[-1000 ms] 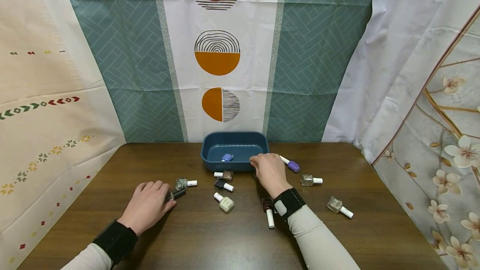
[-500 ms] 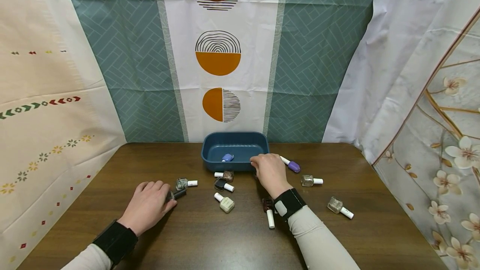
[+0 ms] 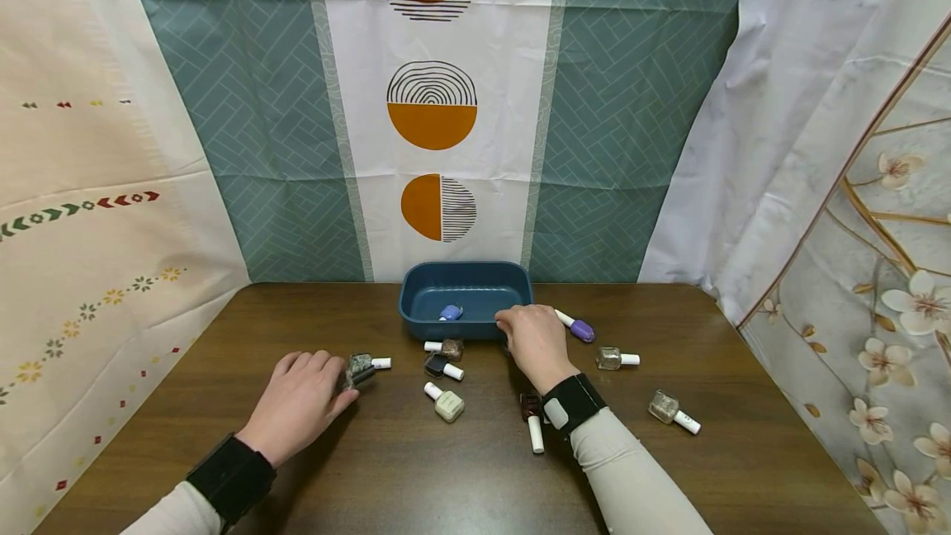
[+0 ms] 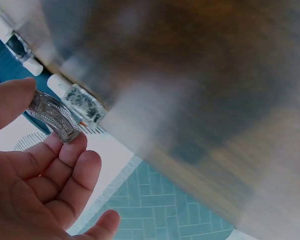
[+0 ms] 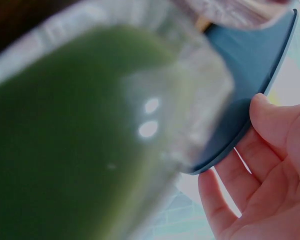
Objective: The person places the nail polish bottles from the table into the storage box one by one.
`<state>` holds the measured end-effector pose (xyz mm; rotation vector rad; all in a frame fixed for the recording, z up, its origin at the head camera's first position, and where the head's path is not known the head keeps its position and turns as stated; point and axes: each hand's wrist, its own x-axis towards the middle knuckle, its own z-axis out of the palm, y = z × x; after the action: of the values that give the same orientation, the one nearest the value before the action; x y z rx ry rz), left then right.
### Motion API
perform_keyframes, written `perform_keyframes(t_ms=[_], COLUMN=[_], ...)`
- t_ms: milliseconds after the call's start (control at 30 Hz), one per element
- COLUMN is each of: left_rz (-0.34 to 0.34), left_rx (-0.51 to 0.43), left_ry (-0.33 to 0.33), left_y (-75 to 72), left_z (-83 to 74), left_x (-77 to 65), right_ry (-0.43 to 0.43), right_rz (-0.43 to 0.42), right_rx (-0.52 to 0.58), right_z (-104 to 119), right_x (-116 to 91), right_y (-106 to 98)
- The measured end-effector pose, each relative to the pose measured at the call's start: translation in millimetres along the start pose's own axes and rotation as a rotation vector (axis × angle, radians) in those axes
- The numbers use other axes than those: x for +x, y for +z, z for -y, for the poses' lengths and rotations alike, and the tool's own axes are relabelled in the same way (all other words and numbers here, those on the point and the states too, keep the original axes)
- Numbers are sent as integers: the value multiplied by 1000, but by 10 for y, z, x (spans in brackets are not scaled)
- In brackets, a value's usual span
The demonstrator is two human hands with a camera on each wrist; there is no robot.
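My left hand pinches a nail polish bottle with a dark cap between thumb and fingers. Its ridged, silvery glass shows in the left wrist view. Right behind it lies a glitter nail polish bottle with a white cap. With thumb on the rim and fingers beneath, my right hand grips the front right corner of a blue tray. Inside the tray lies a periwinkle nail polish bottle. A dark red nail polish bottle lies beside my right wrist.
Before the tray lie brown glitter, black and cream nail polish bottles. To the right are a purple bottle and two clear glittery ones. A blurred green bottle fills much of the right wrist view. Curtains hang behind the table.
My left hand has shifted slightly right and raised the dark-capped bottle, which now overlaps the glitter bottle. My right hand and the tray have stayed in place.
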<state>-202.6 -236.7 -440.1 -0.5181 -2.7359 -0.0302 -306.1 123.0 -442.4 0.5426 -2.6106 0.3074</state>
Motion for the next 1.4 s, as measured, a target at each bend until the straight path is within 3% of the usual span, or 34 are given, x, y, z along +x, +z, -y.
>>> perform_keyframes(t_ms=[300, 1400], left_rz=[-33, -51], left_rx=[6, -9], left_ry=[34, 75], left_y=[-55, -156], left_z=[-55, -250], left_x=[111, 583], right_ry=[3, 11], right_rz=[-4, 9], right_rx=[-2, 4], right_z=[0, -11], right_x=[0, 9], right_y=[-2, 13])
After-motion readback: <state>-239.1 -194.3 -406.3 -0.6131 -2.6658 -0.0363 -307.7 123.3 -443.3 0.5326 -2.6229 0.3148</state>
